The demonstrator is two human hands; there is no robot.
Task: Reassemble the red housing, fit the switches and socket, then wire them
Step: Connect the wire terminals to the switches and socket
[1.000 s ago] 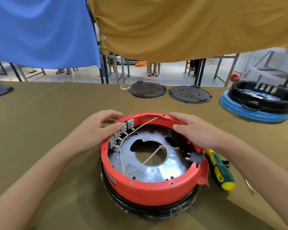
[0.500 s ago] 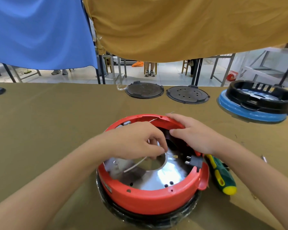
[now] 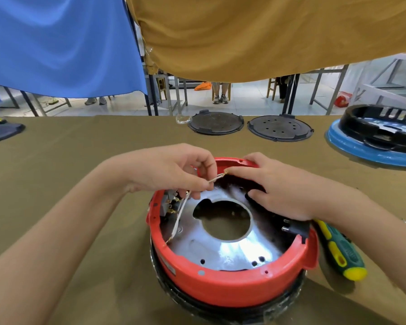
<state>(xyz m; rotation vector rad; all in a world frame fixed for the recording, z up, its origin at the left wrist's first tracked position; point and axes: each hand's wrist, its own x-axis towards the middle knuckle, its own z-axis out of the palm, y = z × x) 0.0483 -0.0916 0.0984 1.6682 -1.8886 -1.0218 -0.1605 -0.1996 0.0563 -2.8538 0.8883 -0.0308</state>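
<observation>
The round red housing (image 3: 223,287) sits upside down on a black base, with a shiny metal plate (image 3: 230,249) and its centre hole inside. Switches (image 3: 170,204) with brass terminals stand on the inner left wall. A black socket (image 3: 293,227) with two pins sits on the inner right. My left hand (image 3: 171,171) pinches a white wire (image 3: 179,213) above the switches and lifts it. My right hand (image 3: 277,186) rests on the far right rim, its fingertips at the wire's brass end.
A green and yellow screwdriver (image 3: 340,252) lies right of the housing. At the table's far edge lie two black round lids (image 3: 216,125) (image 3: 279,130). A blue and black cooker body (image 3: 380,139) stands far right. A dark part (image 3: 2,132) lies far left.
My left hand went from the left rim across the plate, then rose with the white wire pinched in it. My right hand stayed on the far rim.
</observation>
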